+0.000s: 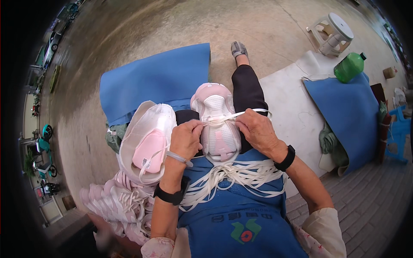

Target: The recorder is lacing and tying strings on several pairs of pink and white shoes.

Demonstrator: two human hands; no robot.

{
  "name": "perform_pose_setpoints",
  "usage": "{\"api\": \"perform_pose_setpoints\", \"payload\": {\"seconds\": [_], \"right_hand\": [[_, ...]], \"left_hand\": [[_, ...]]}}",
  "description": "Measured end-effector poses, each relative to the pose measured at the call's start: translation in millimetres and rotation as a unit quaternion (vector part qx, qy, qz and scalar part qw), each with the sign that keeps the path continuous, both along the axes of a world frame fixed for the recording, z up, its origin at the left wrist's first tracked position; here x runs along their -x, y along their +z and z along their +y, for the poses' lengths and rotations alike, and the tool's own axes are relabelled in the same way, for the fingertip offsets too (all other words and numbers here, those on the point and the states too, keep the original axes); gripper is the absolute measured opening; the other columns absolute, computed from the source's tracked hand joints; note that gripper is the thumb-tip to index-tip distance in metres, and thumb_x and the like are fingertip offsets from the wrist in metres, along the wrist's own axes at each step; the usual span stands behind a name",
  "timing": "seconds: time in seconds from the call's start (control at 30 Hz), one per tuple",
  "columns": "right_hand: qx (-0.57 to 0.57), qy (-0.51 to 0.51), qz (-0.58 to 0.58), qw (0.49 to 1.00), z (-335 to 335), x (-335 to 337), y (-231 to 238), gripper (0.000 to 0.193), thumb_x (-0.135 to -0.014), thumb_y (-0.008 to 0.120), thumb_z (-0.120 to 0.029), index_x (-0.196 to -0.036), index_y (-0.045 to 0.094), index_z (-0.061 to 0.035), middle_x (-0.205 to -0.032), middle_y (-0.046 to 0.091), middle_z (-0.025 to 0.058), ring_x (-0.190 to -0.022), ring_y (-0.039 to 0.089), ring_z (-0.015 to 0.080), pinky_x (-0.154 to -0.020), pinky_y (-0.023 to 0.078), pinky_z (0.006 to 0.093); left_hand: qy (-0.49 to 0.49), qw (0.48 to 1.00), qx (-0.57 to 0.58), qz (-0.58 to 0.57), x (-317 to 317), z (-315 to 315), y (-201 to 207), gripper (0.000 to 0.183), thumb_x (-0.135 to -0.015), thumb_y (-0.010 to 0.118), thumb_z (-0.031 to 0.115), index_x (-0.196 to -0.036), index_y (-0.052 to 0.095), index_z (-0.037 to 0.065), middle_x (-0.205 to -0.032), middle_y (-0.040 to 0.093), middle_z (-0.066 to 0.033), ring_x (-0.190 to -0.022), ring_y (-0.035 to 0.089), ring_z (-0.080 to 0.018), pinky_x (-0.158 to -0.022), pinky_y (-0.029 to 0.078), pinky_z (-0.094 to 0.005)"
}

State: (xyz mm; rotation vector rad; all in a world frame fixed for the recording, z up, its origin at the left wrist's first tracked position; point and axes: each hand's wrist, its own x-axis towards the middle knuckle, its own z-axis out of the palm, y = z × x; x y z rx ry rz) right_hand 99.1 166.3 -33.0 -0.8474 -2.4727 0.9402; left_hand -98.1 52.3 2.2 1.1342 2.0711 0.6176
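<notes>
A pink and white shoe upper (pixel 217 101) lies across my lap, its mesh panels facing up. Over its middle runs a white shoelace (pixel 232 116), crossing between my two hands. My left hand (pixel 185 136) is closed in a pinch at the upper's left edge, on the lace. At the right edge, my right hand (pixel 260 132) pinches the lace too, and a loop of it stands out beyond the fingers. A bundle of loose white shoelaces (pixel 234 178) is spread over my blue apron (pixel 241 215), just below the upper.
Left of my lap stands a pale, open-topped holder (pixel 128 148) with a pink piece (pixel 150 148) inside. Several pink shoe uppers (pixel 114 202) are heaped below it. Blue mats (pixel 159 75) lie ahead and right. A green bottle (pixel 350 69) and a white stool (pixel 333 34) are farther right.
</notes>
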Motion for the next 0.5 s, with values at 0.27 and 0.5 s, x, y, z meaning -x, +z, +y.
{"api": "perform_pose_setpoints", "payload": {"seconds": [0.27, 0.5], "right_hand": [[0.020, 0.016, -0.016, 1.000, 6.0, 9.1, -1.8, 0.014, -0.089, 0.060, -0.017, -0.086, 0.064, -0.0034, -0.081, 0.055, 0.0134, -0.075, 0.060, 0.0331, -0.067, 0.048, 0.0419], [0.064, 0.043, -0.042, 0.996, 18.6, 9.8, 0.7, 0.018, -0.089, 0.059, -0.015, -0.085, 0.067, 0.0007, -0.083, 0.062, 0.0159, -0.076, 0.061, 0.0331, -0.071, 0.048, 0.0396]], "left_hand": [[-0.132, 0.943, -0.188, 0.239, 15.4, -10.1, -31.0, 0.019, -0.093, 0.054, 0.015, -0.095, 0.065, -0.002, -0.074, 0.062, -0.0083, -0.052, 0.062, -0.0153, -0.041, 0.047, -0.0251], [0.029, 0.998, 0.021, -0.055, 4.3, 5.7, -1.0, 0.021, -0.095, 0.053, 0.016, -0.097, 0.064, -0.001, -0.073, 0.061, -0.0073, -0.052, 0.062, -0.0145, -0.043, 0.049, -0.0250]]}}
